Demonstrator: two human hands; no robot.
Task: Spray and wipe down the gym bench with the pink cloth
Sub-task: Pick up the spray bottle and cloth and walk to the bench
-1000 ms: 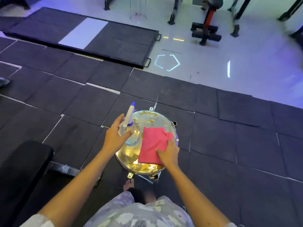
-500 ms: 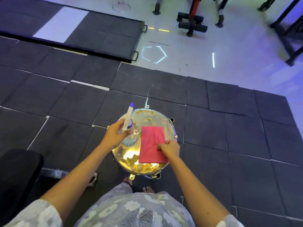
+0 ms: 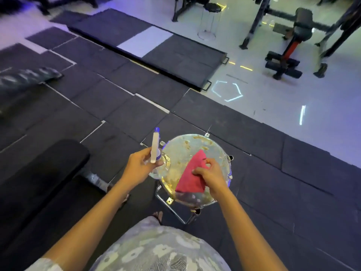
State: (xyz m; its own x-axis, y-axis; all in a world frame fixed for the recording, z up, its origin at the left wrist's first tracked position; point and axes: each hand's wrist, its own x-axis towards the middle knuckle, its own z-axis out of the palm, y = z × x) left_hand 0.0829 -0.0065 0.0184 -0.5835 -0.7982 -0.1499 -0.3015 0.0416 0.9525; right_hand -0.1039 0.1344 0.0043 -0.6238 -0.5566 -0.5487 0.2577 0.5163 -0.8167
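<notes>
A clear spray bottle (image 3: 155,148) with a white and blue head is gripped by my left hand (image 3: 139,166), just off the left edge of a round reflective stool (image 3: 187,145). The pink cloth (image 3: 192,176) lies folded on the stool top, one corner lifted. My right hand (image 3: 208,173) pinches its right edge with curled fingers. The black padded gym bench (image 3: 43,173) stretches along the lower left, a short way left of my left hand.
Dark rubber floor tiles (image 3: 273,173) surround the stool. A low black platform (image 3: 156,49) lies beyond, and exercise machines (image 3: 289,45) stand on the pale floor at the upper right. My foot (image 3: 157,215) shows beneath the stool.
My left hand has raised the spray bottle off the stool and shifted it left. My right hand has bunched and lifted the cloth, which now lies slanted. The view has swung toward the bench.
</notes>
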